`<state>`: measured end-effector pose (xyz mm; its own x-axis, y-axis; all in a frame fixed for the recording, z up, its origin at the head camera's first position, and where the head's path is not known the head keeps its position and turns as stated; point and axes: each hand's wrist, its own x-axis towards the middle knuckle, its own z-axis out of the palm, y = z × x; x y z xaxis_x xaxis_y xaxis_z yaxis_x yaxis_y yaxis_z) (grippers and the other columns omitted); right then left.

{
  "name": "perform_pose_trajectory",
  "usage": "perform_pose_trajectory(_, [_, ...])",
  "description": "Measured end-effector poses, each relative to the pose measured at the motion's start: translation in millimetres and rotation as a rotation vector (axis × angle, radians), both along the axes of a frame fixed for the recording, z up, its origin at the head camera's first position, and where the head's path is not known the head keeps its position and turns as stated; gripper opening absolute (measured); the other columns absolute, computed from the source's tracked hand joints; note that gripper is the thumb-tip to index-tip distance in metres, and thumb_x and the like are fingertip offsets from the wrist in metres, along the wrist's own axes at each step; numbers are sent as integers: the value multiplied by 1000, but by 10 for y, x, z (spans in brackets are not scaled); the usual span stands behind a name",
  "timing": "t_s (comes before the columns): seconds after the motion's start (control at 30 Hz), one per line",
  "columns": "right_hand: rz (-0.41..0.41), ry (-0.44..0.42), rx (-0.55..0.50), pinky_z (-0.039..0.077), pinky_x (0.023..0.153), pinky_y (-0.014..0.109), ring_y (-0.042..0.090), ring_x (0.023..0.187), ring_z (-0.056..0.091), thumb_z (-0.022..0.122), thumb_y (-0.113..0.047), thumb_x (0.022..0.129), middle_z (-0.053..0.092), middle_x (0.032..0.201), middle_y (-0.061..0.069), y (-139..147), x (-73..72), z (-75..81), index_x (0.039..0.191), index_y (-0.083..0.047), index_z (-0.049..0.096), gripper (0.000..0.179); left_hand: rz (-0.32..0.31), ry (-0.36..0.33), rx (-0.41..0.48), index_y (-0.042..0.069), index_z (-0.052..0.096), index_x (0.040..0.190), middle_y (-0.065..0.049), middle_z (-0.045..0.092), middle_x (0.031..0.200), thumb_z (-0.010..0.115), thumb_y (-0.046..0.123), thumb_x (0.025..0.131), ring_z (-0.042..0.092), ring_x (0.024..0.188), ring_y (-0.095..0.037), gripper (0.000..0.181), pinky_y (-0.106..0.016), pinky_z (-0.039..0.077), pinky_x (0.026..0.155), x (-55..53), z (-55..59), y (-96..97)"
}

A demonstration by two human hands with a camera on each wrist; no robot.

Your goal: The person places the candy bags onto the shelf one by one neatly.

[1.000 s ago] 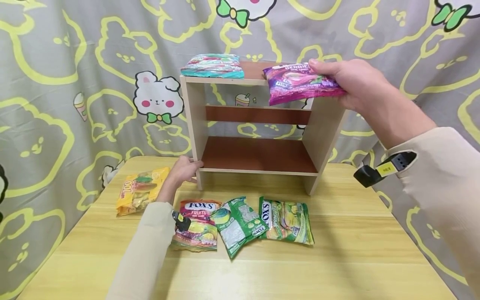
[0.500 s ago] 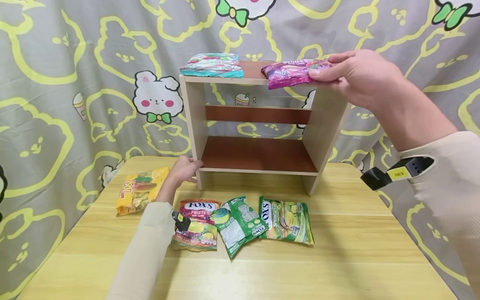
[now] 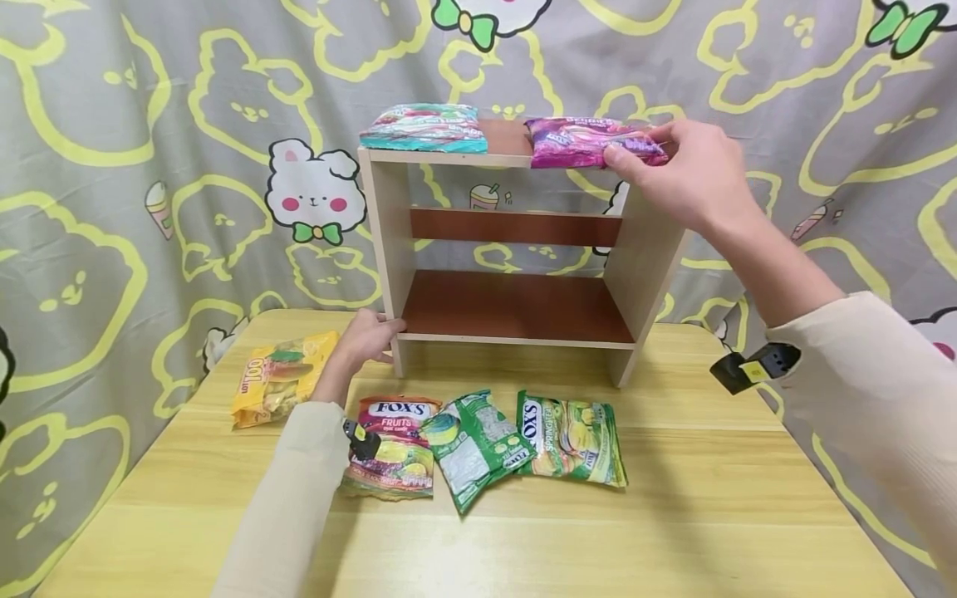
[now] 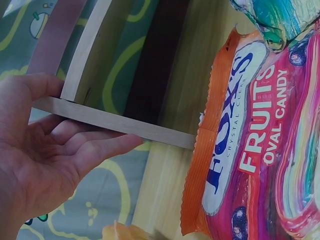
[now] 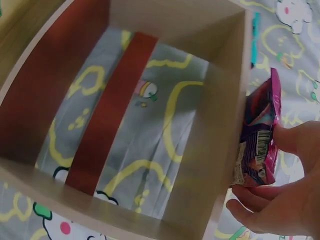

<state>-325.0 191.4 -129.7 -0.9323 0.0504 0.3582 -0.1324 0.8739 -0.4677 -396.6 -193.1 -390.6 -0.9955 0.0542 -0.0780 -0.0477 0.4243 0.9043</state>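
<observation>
A small wooden shelf (image 3: 516, 307) with brown boards stands on the table. My right hand (image 3: 691, 170) pinches the right end of a purple-and-pink candy bag (image 3: 579, 141), which lies over the top board's right part. In the right wrist view, the candy bag (image 5: 260, 135) is seen edge-on against the top board, thumb on one face and fingers at its end. My left hand (image 3: 368, 339) grips the shelf's left side panel low down. The left wrist view has the thumb on the panel's inner side (image 4: 115, 120) and the other fingers along its outside.
A teal candy bag (image 3: 424, 129) lies on the top board's left part. On the table are a yellow bag (image 3: 280, 382), a red-orange Fox's fruits bag (image 3: 396, 453), a green bag (image 3: 478, 453) and a green-yellow Fox's bag (image 3: 576, 440). A patterned curtain (image 3: 224, 166) hangs behind.
The purple candy bag has come up and back from in front of the shelf's top edge and lies flatter on the top board. My right hand has shifted with it. The left hand stays still.
</observation>
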Motion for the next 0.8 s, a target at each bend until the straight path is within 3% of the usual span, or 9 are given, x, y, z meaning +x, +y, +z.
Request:
perform_pose_trajectory(0.13, [-11,37,-8,42,96,50,40,132,44,49,-64,94,54,147,20,-58,-31,-82,152,-6,44,82,-2,-3,-13,10,41,70,1,35,64,57,23,99,40,58,-14,36,-47,64,75,2,-4,2])
perform_pose_trajectory(0.23, [-23,61,-54,43,103,51,37,133,45,50,-64,94,52,148,19,-95,-67,-130,151,-4,39,84,-2,1,-18,7,45,73,-1,35,67,57,23,100,40,60,-15,34,-46,64,75,1,-7,5])
perform_pose_trajectory(0.4, [-13,86,-57,45,106,49,35,133,47,49,-60,96,52,148,19,-130,-149,-179,151,-4,38,80,-4,7,-15,5,49,76,-3,37,71,57,23,100,42,64,-17,31,-46,64,75,-1,-8,-1])
perform_pose_trajectory(0.53, [1,111,-35,43,111,50,34,137,47,46,-56,98,52,150,17,-151,-222,-217,153,-7,40,74,0,7,-10,8,44,72,-2,37,70,57,23,99,42,63,-16,34,-46,64,74,-4,-8,-10])
perform_pose_trajectory(0.8, [49,224,26,38,117,52,38,140,46,43,-53,100,52,151,16,-184,-352,-314,150,-7,48,68,-2,0,-14,7,47,74,-1,36,68,56,23,100,41,62,-15,32,-46,64,76,-9,-7,-6])
